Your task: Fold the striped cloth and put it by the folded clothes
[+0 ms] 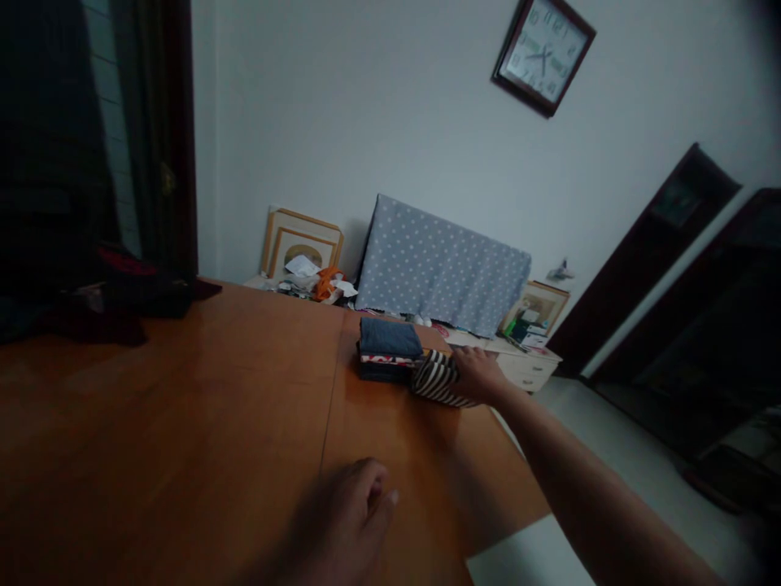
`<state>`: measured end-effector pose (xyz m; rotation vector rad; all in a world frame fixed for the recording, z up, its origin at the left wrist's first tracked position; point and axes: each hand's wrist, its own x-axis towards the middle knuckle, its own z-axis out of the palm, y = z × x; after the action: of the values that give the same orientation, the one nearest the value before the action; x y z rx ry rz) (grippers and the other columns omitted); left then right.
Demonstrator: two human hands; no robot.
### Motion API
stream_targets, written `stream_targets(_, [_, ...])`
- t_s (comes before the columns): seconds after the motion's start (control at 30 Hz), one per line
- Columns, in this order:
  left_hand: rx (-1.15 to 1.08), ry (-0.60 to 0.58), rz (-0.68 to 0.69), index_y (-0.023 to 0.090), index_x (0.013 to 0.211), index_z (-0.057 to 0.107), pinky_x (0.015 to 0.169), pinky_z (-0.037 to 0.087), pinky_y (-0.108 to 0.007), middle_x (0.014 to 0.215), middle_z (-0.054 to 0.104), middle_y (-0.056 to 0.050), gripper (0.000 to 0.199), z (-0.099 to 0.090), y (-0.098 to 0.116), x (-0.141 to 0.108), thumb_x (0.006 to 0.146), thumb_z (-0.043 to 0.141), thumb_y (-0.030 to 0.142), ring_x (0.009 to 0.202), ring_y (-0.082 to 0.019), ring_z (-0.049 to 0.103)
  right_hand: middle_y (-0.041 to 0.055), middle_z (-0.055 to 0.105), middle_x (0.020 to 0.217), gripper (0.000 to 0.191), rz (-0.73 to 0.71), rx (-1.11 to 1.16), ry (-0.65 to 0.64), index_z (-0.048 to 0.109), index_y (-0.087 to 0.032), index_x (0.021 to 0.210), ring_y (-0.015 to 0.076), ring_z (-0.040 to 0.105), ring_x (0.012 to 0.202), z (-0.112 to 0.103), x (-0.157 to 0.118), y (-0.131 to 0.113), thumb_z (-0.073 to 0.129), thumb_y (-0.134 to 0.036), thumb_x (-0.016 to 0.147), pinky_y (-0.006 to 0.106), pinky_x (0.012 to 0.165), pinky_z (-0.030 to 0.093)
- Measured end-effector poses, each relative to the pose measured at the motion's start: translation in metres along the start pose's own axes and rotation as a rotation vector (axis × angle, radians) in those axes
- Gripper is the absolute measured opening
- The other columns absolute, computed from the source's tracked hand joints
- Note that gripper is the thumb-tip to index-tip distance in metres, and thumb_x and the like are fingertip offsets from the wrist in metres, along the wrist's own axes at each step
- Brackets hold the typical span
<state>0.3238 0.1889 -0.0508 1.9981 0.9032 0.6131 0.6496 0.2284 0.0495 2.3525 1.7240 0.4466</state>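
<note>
My right hand (479,374) reaches out to the far side of the table and grips a folded black-and-white striped garment (435,381) by its right end. This garment rests on the table right beside a stack of folded clothes (390,338), which has a dark blue piece on top and a red-and-white one below it. My fingertips on the far side are partly hidden. Nearer to me, my left hand (357,509) hovers above the table with its fingers curled in and the thumb alongside. Nothing shows in it, and its wrist is blurred.
The brown wooden table (262,391) fills the lower left. Dark clothes (122,285) lie at its far left edge. Beyond it stand a polka-dot cloth cover (445,260), framed pictures (305,232) and a white drawer cabinet (528,370). A clock (544,55) hangs above.
</note>
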Motion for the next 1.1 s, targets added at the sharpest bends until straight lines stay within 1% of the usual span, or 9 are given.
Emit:
stream_targets(0.1, [-0.016, -0.005, 0.047, 0.022, 0.092, 0.060, 0.072, 0.042, -0.026, 0.090, 0.068, -0.002, 0.015, 0.000, 0.000, 0.000, 0.093, 0.051, 0.034, 0.084, -0.018, 0.063, 0.0196, 0.058, 0.126, 0.051, 0.058, 0.009, 0.169, 0.058, -0.016, 0.120, 0.0368, 0.049, 0.120, 0.017, -0.056, -0.028, 0.070, -0.043, 0.078, 0.048, 0.098, 0.037])
stream_targets(0.2, [0.004, -0.009, 0.054, 0.022, 0.092, 0.061, 0.071, 0.042, -0.026, 0.089, 0.068, -0.003, 0.017, 0.000, -0.001, 0.000, 0.092, 0.051, 0.036, 0.083, -0.018, 0.063, 0.0168, 0.057, 0.129, 0.056, -0.029, 0.118, 0.127, 0.060, -0.020, 0.121, 0.0357, 0.048, 0.123, 0.030, -0.099, -0.042, 0.074, -0.051, 0.076, 0.047, 0.100, 0.035])
stream_targets(0.3, [0.012, -0.011, 0.057, 0.022, 0.094, 0.062, 0.071, 0.043, -0.026, 0.089, 0.069, -0.004, 0.019, 0.000, 0.001, 0.000, 0.092, 0.052, 0.037, 0.083, -0.018, 0.064, 0.0117, 0.060, 0.124, 0.048, -0.076, 0.304, 0.116, 0.062, -0.025, 0.123, 0.0297, 0.054, 0.117, 0.034, -0.120, -0.031, 0.068, -0.052, 0.083, 0.041, 0.096, 0.040])
stream_targets(0.43, [-0.007, -0.020, 0.077, 0.021, 0.093, 0.063, 0.071, 0.043, -0.026, 0.087, 0.069, -0.004, 0.020, 0.000, 0.001, 0.000, 0.093, 0.052, 0.038, 0.081, -0.018, 0.064, 0.0095, 0.068, 0.110, 0.033, 0.119, 0.515, 0.292, 0.067, -0.022, 0.116, 0.0229, 0.063, 0.102, 0.029, -0.120, 0.007, 0.053, -0.042, 0.094, 0.035, 0.088, 0.047])
stream_targets(0.57, [-0.020, -0.010, 0.097, 0.021, 0.094, 0.063, 0.070, 0.043, -0.026, 0.089, 0.070, -0.004, 0.020, 0.001, -0.002, 0.001, 0.093, 0.053, 0.038, 0.081, -0.018, 0.064, 0.0102, 0.070, 0.117, 0.034, 0.200, 0.584, 0.395, 0.069, -0.021, 0.116, 0.0232, 0.065, 0.107, 0.016, -0.113, 0.024, 0.049, -0.038, 0.096, 0.035, 0.091, 0.051])
stream_targets(0.67, [-0.011, -0.008, 0.098, 0.021, 0.094, 0.063, 0.070, 0.042, -0.026, 0.088, 0.070, -0.004, 0.019, 0.002, -0.004, 0.002, 0.093, 0.053, 0.038, 0.081, -0.018, 0.064, 0.0106, 0.063, 0.135, 0.043, 0.049, 0.582, 0.376, 0.060, -0.021, 0.135, 0.0232, 0.059, 0.124, 0.014, -0.116, 0.004, 0.042, -0.037, 0.099, 0.038, 0.104, 0.047])
stream_targets(0.77, [-0.001, -0.018, 0.105, 0.022, 0.093, 0.062, 0.069, 0.041, -0.025, 0.087, 0.069, -0.003, 0.018, 0.002, -0.006, 0.002, 0.093, 0.053, 0.037, 0.080, -0.018, 0.063, 0.0127, 0.044, 0.155, 0.052, -0.102, 0.482, 0.271, 0.045, -0.016, 0.149, 0.0238, 0.038, 0.145, 0.032, -0.129, -0.035, 0.038, -0.036, 0.101, 0.040, 0.117, 0.035])
stream_targets(0.9, [0.009, -0.023, 0.109, 0.022, 0.092, 0.062, 0.070, 0.041, -0.026, 0.087, 0.069, -0.003, 0.017, 0.000, -0.005, 0.003, 0.093, 0.053, 0.037, 0.081, -0.018, 0.063, 0.0195, 0.030, 0.161, 0.064, -0.030, 0.261, 0.137, 0.036, -0.004, 0.152, 0.0310, 0.023, 0.151, 0.064, -0.143, -0.071, 0.049, -0.030, 0.095, 0.047, 0.123, 0.021])
stream_targets(1.1, [0.018, -0.023, 0.080, 0.022, 0.092, 0.062, 0.070, 0.041, -0.026, 0.087, 0.070, -0.003, 0.017, -0.001, -0.001, 0.001, 0.092, 0.054, 0.038, 0.081, -0.018, 0.063, 0.0174, 0.051, 0.148, 0.058, 0.035, 0.127, 0.065, 0.044, -0.011, 0.146, 0.0291, 0.045, 0.138, 0.047, -0.125, -0.067, 0.052, -0.018, 0.088, 0.040, 0.114, 0.033])
